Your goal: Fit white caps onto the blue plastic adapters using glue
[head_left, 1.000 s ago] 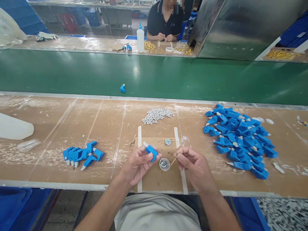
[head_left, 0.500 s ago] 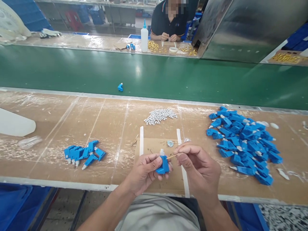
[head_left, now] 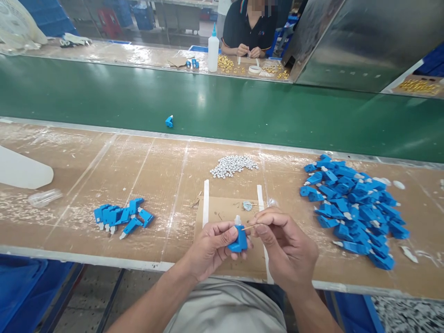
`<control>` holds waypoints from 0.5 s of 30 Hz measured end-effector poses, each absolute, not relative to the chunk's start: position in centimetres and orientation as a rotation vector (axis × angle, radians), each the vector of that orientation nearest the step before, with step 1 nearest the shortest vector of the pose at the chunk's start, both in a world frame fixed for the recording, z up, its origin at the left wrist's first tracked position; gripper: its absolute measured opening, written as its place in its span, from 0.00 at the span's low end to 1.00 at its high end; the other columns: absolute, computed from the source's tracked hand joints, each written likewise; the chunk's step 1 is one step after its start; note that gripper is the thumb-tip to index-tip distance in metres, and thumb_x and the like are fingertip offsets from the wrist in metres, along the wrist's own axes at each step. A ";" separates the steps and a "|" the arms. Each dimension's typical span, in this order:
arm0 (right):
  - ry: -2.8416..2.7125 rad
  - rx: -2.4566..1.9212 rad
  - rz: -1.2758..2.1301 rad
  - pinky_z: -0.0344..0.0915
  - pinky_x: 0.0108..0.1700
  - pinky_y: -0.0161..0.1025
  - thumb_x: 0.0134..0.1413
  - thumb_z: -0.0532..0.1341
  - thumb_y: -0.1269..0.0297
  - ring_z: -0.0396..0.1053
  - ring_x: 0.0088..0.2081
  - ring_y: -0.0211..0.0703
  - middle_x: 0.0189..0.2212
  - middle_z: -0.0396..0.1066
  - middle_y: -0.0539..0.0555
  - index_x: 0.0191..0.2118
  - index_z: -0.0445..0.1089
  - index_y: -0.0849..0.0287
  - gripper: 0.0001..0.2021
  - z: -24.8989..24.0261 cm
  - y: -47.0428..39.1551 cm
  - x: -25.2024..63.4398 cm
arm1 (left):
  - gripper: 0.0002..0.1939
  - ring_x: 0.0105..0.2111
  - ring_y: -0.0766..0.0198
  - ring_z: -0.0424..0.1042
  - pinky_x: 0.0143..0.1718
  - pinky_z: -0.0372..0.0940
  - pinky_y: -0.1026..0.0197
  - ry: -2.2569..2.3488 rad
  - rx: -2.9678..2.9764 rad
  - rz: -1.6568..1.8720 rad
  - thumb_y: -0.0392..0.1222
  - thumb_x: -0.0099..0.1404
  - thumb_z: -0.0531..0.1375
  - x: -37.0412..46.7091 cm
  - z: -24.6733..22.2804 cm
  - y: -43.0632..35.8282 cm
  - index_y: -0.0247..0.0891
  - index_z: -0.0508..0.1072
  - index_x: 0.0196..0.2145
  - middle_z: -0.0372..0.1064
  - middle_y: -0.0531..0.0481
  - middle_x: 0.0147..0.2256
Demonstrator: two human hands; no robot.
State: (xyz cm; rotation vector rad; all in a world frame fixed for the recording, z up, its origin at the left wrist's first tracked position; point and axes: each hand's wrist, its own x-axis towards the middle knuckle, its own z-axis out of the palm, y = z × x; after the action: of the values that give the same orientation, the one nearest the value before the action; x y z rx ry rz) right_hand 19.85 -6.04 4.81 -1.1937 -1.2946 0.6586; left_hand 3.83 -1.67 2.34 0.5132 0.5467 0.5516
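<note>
My left hand [head_left: 218, 243] is closed around a blue plastic part [head_left: 238, 241] with a whitish tip pointing up. Between the thumb and fingers of my right hand [head_left: 286, 243] is a thin wooden stick [head_left: 250, 227], its end touching the blue part's upper side. Under both hands lies a cardboard sheet [head_left: 222, 210], held by white tape strips. On it, a small pale blob [head_left: 247, 206] has another thin stick beside it. Beyond the sheet is a pile of small grey-white pieces [head_left: 233, 166].
Many blue parts [head_left: 357, 208] are heaped at right, with a smaller group [head_left: 123, 216] at left. One blue part [head_left: 169, 121] sits on the green belt [head_left: 104, 92]. Across it, a person's hands [head_left: 249, 51] work near a white bottle [head_left: 213, 50] and gold pieces [head_left: 225, 63].
The single blue part on the belt has shifted slightly left. My view has tilted a little; both hands keep their hold, with the stick still at the blue part.
</note>
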 end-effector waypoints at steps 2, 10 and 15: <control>-1.346 -1.190 0.567 0.67 0.41 0.43 0.65 0.58 0.75 0.70 0.39 0.45 0.32 0.70 0.52 0.40 0.70 0.54 0.08 4.7 -6.0 19.9 | 0.16 0.27 0.68 0.73 0.27 0.64 0.71 0.543 0.514 0.549 0.47 0.65 0.65 3.8 2.3 -1.7 0.29 0.80 0.40 0.74 0.41 0.33; -1.301 -1.156 0.580 0.67 0.38 0.43 0.64 0.59 0.74 0.70 0.36 0.46 0.29 0.70 0.52 0.39 0.71 0.54 0.07 4.8 -6.0 19.6 | 0.14 0.25 0.70 0.71 0.28 0.65 0.70 0.561 0.525 0.581 0.47 0.65 0.65 3.6 2.5 -1.5 0.29 0.80 0.36 0.75 0.42 0.33; -1.065 -1.139 0.657 0.67 0.32 0.39 0.63 0.62 0.69 0.69 0.32 0.43 0.33 0.70 0.53 0.38 0.73 0.56 0.02 4.5 -6.0 20.1 | 0.16 0.28 0.67 0.75 0.25 0.64 0.73 0.533 0.452 0.557 0.46 0.64 0.66 3.3 2.6 -1.1 0.29 0.79 0.41 0.75 0.40 0.33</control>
State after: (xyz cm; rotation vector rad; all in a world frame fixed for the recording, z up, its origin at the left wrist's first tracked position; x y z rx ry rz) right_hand 20.07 -5.98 4.51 -1.1388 -1.0654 0.6568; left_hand 3.30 -1.08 2.59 0.4517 0.5332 0.5574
